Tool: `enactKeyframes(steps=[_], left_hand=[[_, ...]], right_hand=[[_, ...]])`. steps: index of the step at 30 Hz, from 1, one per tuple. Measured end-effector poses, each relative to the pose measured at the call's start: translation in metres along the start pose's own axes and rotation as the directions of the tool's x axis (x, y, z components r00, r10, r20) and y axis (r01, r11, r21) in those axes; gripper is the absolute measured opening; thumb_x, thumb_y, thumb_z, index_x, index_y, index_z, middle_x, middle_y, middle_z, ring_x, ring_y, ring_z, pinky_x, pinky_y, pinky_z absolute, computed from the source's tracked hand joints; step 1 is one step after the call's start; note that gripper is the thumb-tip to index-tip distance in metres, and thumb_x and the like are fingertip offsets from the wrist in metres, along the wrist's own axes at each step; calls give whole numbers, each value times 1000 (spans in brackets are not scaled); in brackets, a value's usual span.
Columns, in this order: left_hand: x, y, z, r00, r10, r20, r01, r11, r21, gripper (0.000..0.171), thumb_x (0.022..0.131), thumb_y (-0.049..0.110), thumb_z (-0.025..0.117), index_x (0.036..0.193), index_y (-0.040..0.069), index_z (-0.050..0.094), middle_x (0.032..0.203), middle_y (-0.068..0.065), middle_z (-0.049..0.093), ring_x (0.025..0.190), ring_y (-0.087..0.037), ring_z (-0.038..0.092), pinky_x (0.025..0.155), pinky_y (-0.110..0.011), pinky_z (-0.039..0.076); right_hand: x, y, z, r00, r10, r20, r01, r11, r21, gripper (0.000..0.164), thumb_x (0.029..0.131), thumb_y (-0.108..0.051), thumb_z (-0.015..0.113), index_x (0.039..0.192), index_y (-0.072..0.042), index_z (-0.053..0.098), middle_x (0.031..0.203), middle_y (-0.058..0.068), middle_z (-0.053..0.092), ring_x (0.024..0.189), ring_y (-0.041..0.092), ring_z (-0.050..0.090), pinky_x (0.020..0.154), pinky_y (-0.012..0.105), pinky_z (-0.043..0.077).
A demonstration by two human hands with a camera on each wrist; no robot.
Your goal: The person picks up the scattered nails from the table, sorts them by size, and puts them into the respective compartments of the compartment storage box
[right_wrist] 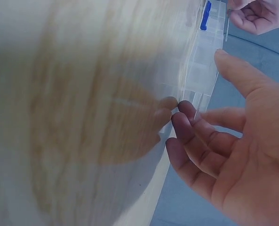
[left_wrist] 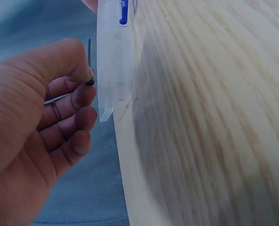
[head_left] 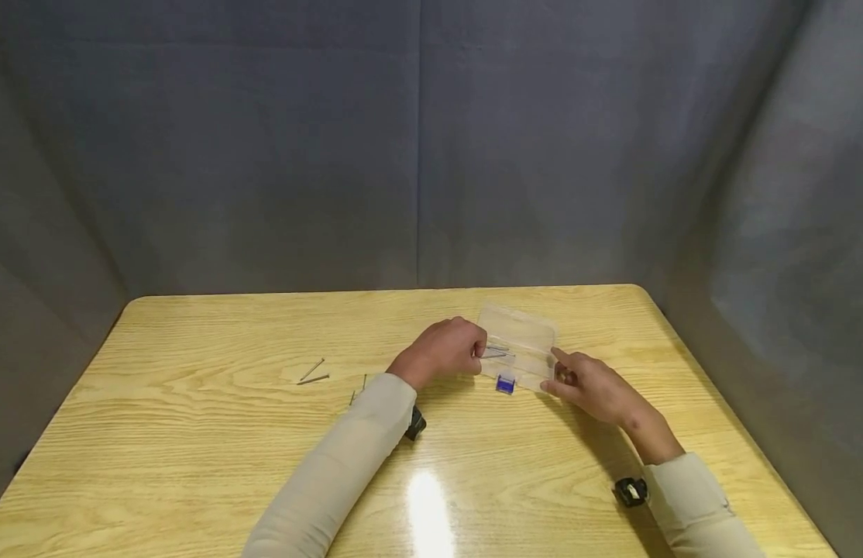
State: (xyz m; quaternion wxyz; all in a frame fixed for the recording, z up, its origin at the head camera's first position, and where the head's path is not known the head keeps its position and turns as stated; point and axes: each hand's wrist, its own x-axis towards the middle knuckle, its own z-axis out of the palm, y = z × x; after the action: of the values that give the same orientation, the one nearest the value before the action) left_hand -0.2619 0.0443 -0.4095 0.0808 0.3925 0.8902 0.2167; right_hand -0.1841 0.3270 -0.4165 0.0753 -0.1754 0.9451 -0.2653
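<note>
A clear plastic box [head_left: 529,370] with a blue latch [head_left: 505,384] lies on the table, its lid [head_left: 518,325] folded back behind it. Over the box's left part, my left hand [head_left: 445,350] pinches a thin metal nail [left_wrist: 89,56] between thumb and forefinger; its dark head shows at the fingertips. A nail [head_left: 497,349] shows in the box, close to the pinched one. My right hand [head_left: 595,386] holds the box at its right end, thumb against the front wall [right_wrist: 200,70] and the other fingers bent around the end.
Two loose nails [head_left: 313,379] lie on the wooden table [head_left: 194,449] to the left. More nails [head_left: 365,381] lie beside the left sleeve, partly hidden by it. Grey curtains [head_left: 264,155] hang behind the table and along its sides.
</note>
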Motion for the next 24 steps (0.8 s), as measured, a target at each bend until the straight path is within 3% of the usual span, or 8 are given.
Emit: enactKeyframes(steps=[10,16,24], left_hand=[[3,0,2,1000,1,-20,0,998,56,20,88,2,66,78,18,60,72,5,48,65,-11,38,61,-28,33],[4,0,1,1000,4,-21,-2,996,89,12,91,7,67,86,18,65,78,7,56,68,-11,45,62,-28,37],[-6,-2,-5,999,15,-44,-10,991,131,17,97,7,59,83,18,59,76,4,46,65,-11,36,60,-29,30]], right_hand=[[1,-1,2,1000,-14,-24,13,1000,-25,70,101,-27,69,147,18,40,94,4,56,73,15,47,63,31,40],[2,-1,1,1000,-9,-23,8,1000,-15,70,101,-25,69,146,18,40,91,4,55,72,15,46,61,30,39],[4,-5,-1,1000,-14,-15,14,1000,-15,71,101,-26,69,147,19,38,94,4,57,69,14,45,60,30,39]])
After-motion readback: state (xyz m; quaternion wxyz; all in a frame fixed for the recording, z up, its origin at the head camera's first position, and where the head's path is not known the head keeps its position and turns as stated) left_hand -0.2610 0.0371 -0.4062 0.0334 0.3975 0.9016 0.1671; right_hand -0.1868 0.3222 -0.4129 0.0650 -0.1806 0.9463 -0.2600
